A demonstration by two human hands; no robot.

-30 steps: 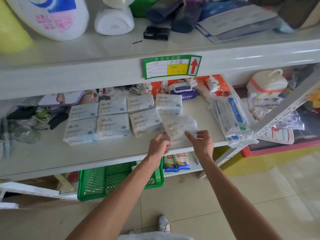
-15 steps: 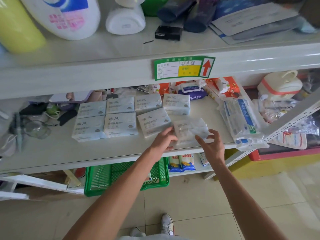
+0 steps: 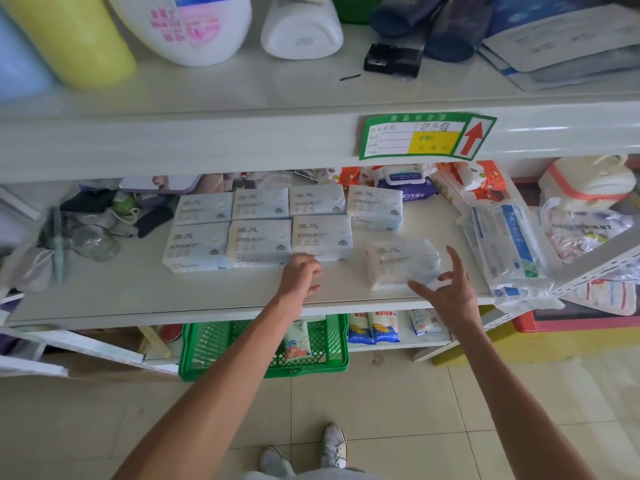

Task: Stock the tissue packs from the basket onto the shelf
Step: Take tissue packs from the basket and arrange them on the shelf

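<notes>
Several pale blue tissue packs lie in two rows on the middle shelf (image 3: 207,299). One more tissue pack (image 3: 401,261) lies apart at the right end of the front row, slightly askew. My left hand (image 3: 301,275) rests with loosely curled fingers at the front edge of the third front-row pack (image 3: 322,237) and holds nothing. With its fingers spread, my right hand (image 3: 450,289) hovers at the loose pack's front right corner. The green basket (image 3: 214,355) stands below the shelf with one pack (image 3: 298,341) in it.
Bagged goods (image 3: 505,237) crowd the shelf's right end, with wipes and red packets (image 3: 408,183) behind the packs. Clutter and a glass jar (image 3: 93,242) fill the left end. Bottles (image 3: 187,26) stand on the upper shelf, which carries a green price tag (image 3: 426,136).
Both hands have come off the rightmost pack, which now lies on the shelf. My left hand has shifted left to the neighbouring pack; my right hand has drawn back with fingers spread.
</notes>
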